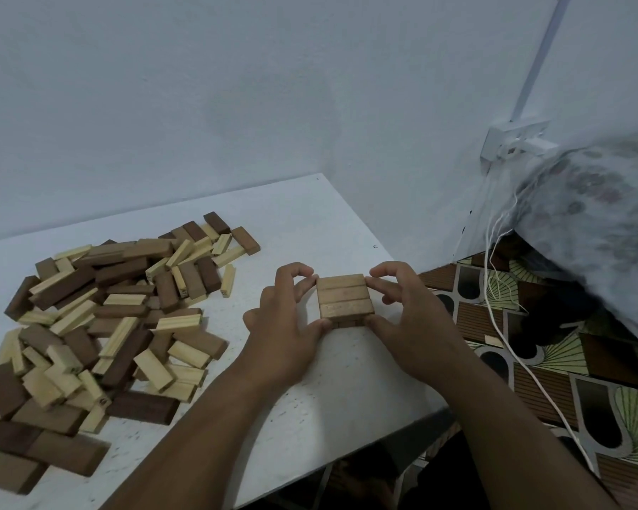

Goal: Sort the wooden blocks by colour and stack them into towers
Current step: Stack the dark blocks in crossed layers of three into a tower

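fingers (pixel 382 287) of both hands around tower (pixel 345 298)

We take this for a room in a home: a plain white surface (pixel 339 222) pushed into a bare painted corner, a wall socket (pixel 512 141) at two o'clock trailing white cables (pixel 501 325), a floral bedcover (pixel 604 222) at three o'clock, patterned flooring (pixel 553 384) at four o'clock.

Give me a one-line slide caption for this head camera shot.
Both hands, left and right, square up a small tower of mid-brown blocks beside the unsorted pile.
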The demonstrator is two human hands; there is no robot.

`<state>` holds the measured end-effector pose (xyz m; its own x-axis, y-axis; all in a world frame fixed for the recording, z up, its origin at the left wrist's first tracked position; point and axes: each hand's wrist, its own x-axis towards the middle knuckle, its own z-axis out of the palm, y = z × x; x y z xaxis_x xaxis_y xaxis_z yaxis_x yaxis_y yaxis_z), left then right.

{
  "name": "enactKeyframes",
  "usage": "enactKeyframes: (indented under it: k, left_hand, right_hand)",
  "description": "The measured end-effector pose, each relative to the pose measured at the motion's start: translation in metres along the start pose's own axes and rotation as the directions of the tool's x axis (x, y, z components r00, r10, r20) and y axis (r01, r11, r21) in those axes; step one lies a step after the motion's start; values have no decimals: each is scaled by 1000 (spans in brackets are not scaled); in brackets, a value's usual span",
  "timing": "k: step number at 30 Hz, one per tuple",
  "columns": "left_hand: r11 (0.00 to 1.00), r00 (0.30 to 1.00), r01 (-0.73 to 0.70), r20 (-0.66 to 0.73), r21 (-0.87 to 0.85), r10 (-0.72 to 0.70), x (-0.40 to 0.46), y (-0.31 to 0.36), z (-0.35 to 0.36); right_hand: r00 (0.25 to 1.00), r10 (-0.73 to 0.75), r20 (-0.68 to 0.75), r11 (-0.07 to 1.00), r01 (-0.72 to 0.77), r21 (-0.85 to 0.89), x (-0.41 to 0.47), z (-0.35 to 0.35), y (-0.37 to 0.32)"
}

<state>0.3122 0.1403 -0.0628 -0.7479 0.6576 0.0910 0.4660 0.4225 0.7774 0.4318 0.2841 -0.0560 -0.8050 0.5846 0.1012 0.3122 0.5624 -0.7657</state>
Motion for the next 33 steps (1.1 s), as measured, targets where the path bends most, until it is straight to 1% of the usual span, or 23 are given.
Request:
enactKeyframes:
  k: [12, 15, 17, 19, 22, 26, 28, 30, 33]
  left_hand:
    - [999, 999, -24, 44, 38, 23, -3, -1, -3]
    - [996, 999, -35, 36, 77, 33, -7, 0, -10]
    - [995, 999, -51, 4, 88, 50, -16, 1, -18]
    - [992, 996, -84, -34, 99, 87, -26, -1, -30]
    - [989, 987, -118, -98, 93, 128, -45, -14, -51]
    - [973, 966, -121, -202, 195, 161, -69, -33, -79]
    - [964, 958, -95, -239, 249, 157, -79, -42, -92]
    - [956, 958, -40, -262, 291, 119, -88, -52, -106]
    - [950, 955, 33, -290, 310, 61, -97, -69, -126]
  right_hand:
    - [1000, 17, -5, 1000, -17, -12, -2, 1, -2]
    - [997, -49, -54, 998, 47, -41, -4, 3, -8]
    - [987, -119, -104, 991, 113, -66, -7, 7, -17]
    - [972, -203, -119, 976, 191, -100, -13, 13, -27]
    - [960, -278, -27, 954, 273, -122, -25, 29, -44]
    - [942, -326, 81, 932, 335, -138, -33, 59, -67]
    - [933, -332, 140, 922, 353, -162, -35, 73, -80]
    - [912, -346, 219, 902, 388, -190, -37, 86, -91]
    - [873, -353, 337, 869, 439, -227, -40, 101, -103]
